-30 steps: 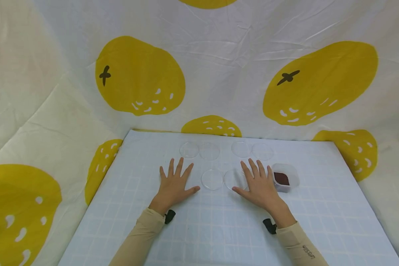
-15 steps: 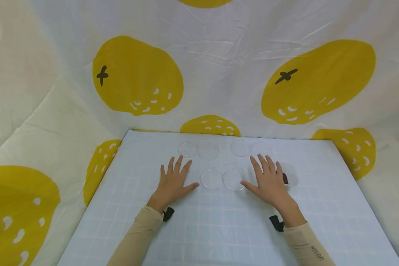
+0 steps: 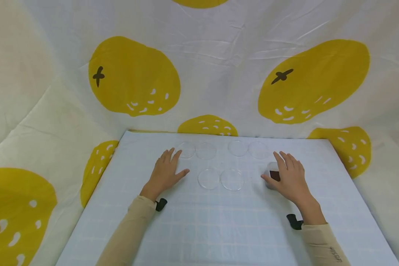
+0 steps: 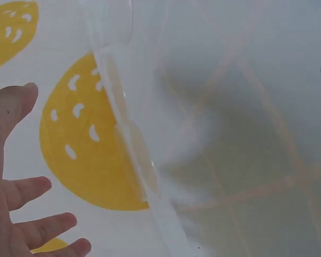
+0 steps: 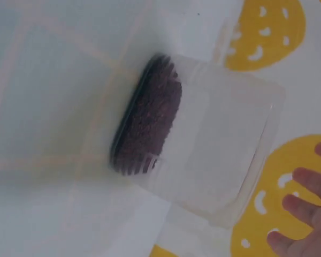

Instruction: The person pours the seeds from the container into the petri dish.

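Observation:
My left hand (image 3: pixel 161 173) is held over the table's left part with its fingers extended, nearest a clear round dish (image 3: pixel 186 150) at the back. The left wrist view shows its thumb and fingertips (image 4: pixel 35 190) holding nothing. My right hand (image 3: pixel 290 181) hovers at a clear plastic tub (image 3: pixel 269 181), partly hiding it in the head view. Inside the tub lies a dark reddish-brown, granular material (image 5: pixel 150 118), seen through the wall in the right wrist view. The right fingers are extended there, with no visible grip on the tub.
Clear round dishes lie in three side-by-side pairs: one at back left with a second dish (image 3: pixel 206 151), one at back right (image 3: pixel 238 148), one mid-table (image 3: pixel 232 180). The table (image 3: pixel 206 229) has a pale checked cover. A fruit-printed white cloth (image 3: pixel 219 74) hangs behind and beside it.
My right hand has moved right, from beside the mid-table dishes to over the tub. My left hand has shifted slightly left and its fingers have drawn closer together. The dishes keep their arrangement.

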A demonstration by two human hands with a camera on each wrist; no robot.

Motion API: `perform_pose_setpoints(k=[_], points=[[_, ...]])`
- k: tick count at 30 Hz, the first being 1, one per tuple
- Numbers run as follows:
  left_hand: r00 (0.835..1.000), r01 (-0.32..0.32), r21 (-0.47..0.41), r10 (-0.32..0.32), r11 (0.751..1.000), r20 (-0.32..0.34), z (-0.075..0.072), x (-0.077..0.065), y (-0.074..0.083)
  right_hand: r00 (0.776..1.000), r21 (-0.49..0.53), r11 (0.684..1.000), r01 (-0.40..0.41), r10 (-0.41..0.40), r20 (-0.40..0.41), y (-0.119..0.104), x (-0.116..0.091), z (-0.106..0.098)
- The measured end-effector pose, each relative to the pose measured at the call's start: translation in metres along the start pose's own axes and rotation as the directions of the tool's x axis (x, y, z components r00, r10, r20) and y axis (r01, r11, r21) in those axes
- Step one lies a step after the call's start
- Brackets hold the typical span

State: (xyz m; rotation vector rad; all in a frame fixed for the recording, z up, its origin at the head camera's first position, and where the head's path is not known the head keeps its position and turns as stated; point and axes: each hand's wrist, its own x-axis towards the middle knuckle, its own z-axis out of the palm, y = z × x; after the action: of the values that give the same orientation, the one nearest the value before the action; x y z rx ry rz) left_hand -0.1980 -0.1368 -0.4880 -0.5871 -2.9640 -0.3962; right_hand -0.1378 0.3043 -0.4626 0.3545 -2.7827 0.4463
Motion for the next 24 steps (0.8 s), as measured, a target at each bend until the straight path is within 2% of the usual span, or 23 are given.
perform_pose_setpoints(k=[9,12,15,19,24], points=[[1.0,0.013,-0.044,-0.013,0.999,-0.009,0.0,0.016,-0.014,0.998,0.059,0.996,-0.066,0.065,0.013,0.028,-0.006,-0.004],[1.0,0.022,-0.062,-0.023,0.998,-0.005,0.003,0.023,-0.02,0.994,0.125,0.987,-0.106,0.1,0.05,0.037,-0.008,-0.004],[0.999,0.047,-0.106,-0.046,0.993,0.008,0.004,0.03,-0.026,0.98,0.239,0.954,-0.183,0.157,0.123,0.046,-0.011,-0.004],[0.994,0.1,-0.168,-0.091,0.981,0.064,0.008,0.041,-0.032,0.95,0.36,0.886,-0.292,0.223,0.22,0.055,-0.015,-0.003],[0.984,0.145,-0.185,-0.122,0.972,0.13,0.015,0.056,-0.041,0.936,0.448,0.832,-0.326,0.217,0.277,0.064,-0.018,-0.001]])
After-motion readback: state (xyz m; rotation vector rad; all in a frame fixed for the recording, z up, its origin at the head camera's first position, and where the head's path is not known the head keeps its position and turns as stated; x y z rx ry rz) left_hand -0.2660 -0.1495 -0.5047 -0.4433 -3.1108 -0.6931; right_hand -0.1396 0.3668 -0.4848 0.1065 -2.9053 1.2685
